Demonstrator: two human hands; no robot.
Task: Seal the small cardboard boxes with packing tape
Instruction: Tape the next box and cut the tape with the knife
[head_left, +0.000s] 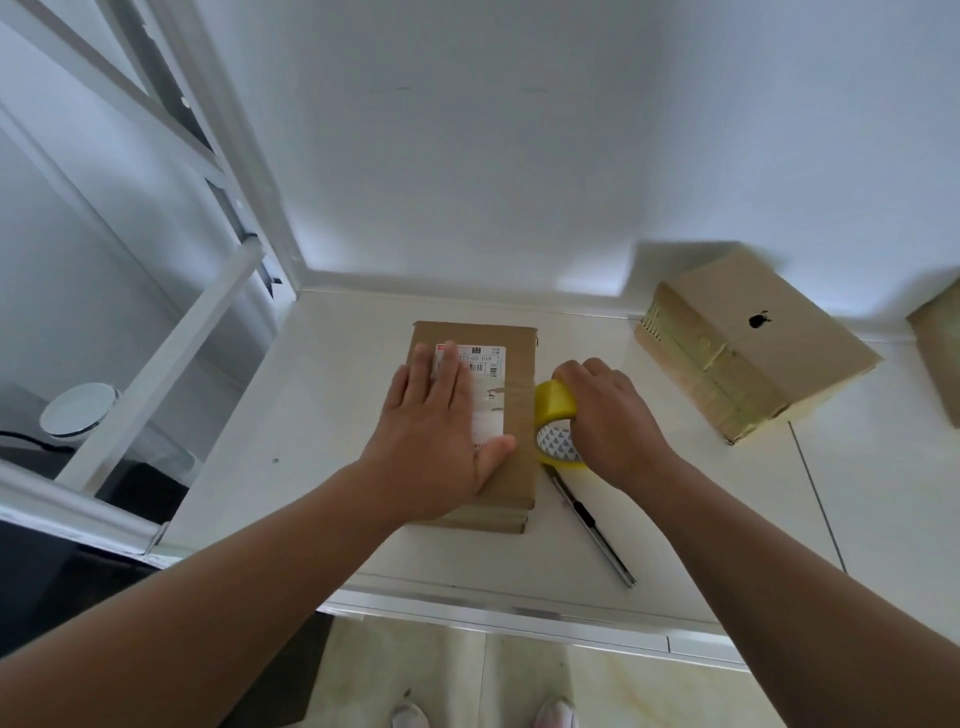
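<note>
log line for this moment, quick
left hand flat on box | right hand grips tape roll at box edge | knife on table

Middle: the flat box lies on the table, with the left hand flat on top.
Left side: open table top between the flat box and the white frame; a hand can pass.
Right of the flat box: tight. The right hand holds the tape roll against the box edge, and the cutter lies just beside.
Far right: the big box and another box block the way.
Between big box and right hand: an open gap.
Far side: a thin strip, then the wall.
</note>
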